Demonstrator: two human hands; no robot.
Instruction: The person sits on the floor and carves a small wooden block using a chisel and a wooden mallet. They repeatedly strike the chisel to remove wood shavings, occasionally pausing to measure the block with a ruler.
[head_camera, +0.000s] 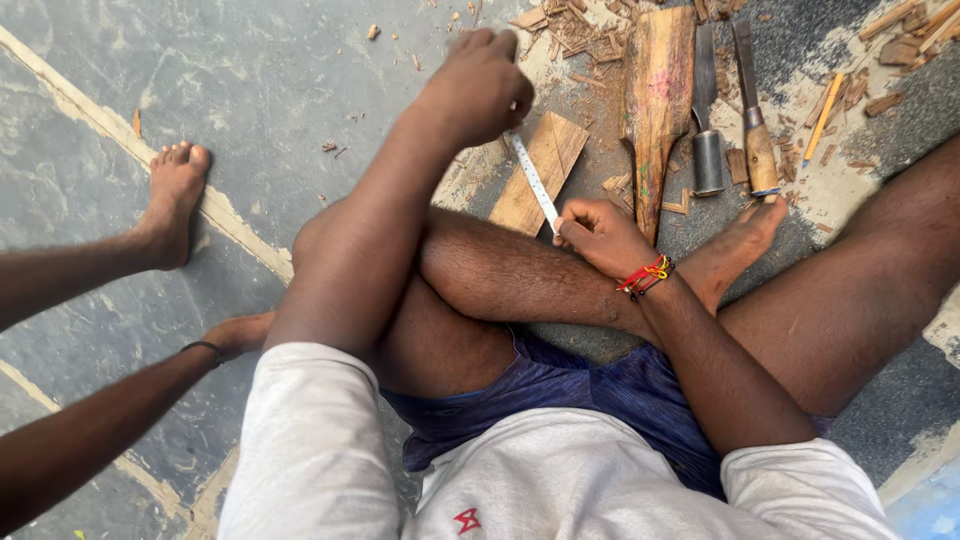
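I sit cross-legged on the floor. My left hand (478, 85) reaches forward and pinches the far end of a metal ruler (532, 180). My right hand (600, 235), with red and yellow threads at the wrist, holds the near end of the same ruler. The ruler lies along the left edge of a small flat wooden board (545, 165) resting on the floor in front of my legs.
A long carved wooden piece (657, 100) lies to the right of the board. Beside it are two chisels (708, 110) (755, 120) and a yellow pencil (825, 115). Wood chips litter the far floor. Another person's legs and feet (175, 195) stretch in from the left.
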